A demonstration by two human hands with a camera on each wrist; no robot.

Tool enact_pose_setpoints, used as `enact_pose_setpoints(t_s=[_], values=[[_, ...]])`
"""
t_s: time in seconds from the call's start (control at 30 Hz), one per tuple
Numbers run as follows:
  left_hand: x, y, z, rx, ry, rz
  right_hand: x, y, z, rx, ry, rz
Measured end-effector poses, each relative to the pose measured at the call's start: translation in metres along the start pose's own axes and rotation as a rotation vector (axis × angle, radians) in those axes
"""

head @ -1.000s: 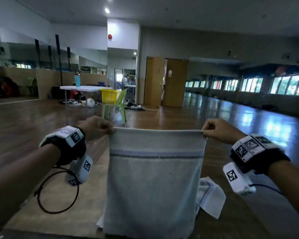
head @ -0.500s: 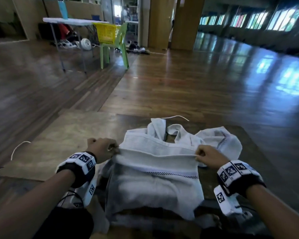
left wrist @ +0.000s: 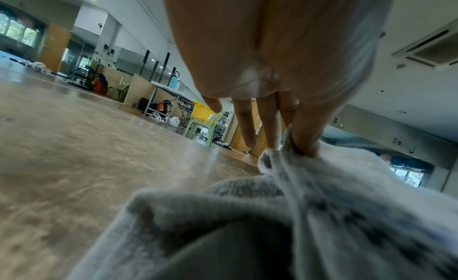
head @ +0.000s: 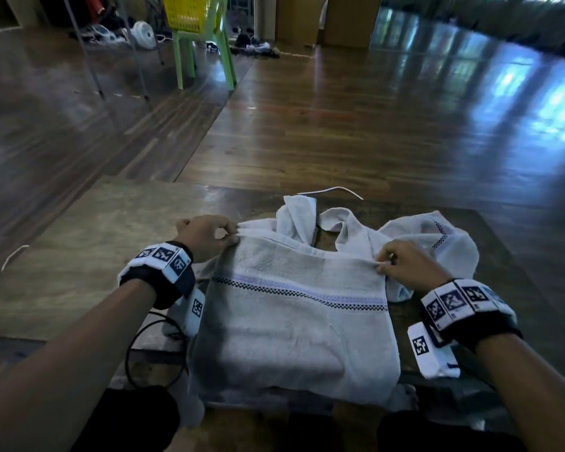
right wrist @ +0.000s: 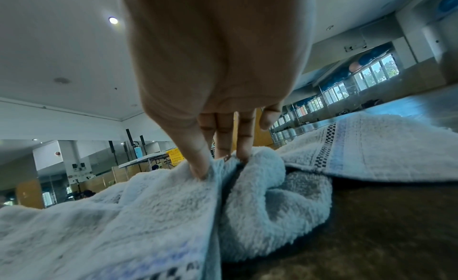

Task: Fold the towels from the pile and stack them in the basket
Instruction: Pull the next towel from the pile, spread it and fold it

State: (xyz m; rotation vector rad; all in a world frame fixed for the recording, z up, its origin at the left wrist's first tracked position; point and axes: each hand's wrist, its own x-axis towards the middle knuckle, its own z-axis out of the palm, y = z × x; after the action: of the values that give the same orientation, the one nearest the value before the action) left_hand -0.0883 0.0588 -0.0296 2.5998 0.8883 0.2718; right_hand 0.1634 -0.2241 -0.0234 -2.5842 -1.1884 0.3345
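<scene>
A white towel (head: 294, 324) with a blue and black checked stripe lies spread in front of me, its near part draped over my lap. My left hand (head: 232, 234) pinches its far left corner (left wrist: 285, 153), and my right hand (head: 384, 261) pinches its far right corner (right wrist: 210, 166), both low over the floor board. Behind it lies a crumpled pile of white towels (head: 340, 223), part of it seen in the right wrist view (right wrist: 371, 145). A yellow basket (head: 185, 11) sits on a green chair far off at the back left (left wrist: 202, 112).
A brown board (head: 88, 249) covers the wooden floor (head: 372, 125) under the towels. A black cable (head: 150, 350) loops by my left wrist and a white cord (head: 333, 190) lies beyond the pile. A folding table's legs (head: 92, 60) stand near the green chair (head: 206, 53).
The towel was held up hanging in the air; both hands have lowered it, and it now lies flat over my lap and the board. My view has tipped downward.
</scene>
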Motion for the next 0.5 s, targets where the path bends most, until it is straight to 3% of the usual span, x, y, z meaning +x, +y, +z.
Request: enact_pose_setpoints(t_s=[0.5], values=[[0.001,0.005,-0.011,-0.174,-0.198,0.026,-0.006,0.002,-0.004,0.016,0.012,-0.023]])
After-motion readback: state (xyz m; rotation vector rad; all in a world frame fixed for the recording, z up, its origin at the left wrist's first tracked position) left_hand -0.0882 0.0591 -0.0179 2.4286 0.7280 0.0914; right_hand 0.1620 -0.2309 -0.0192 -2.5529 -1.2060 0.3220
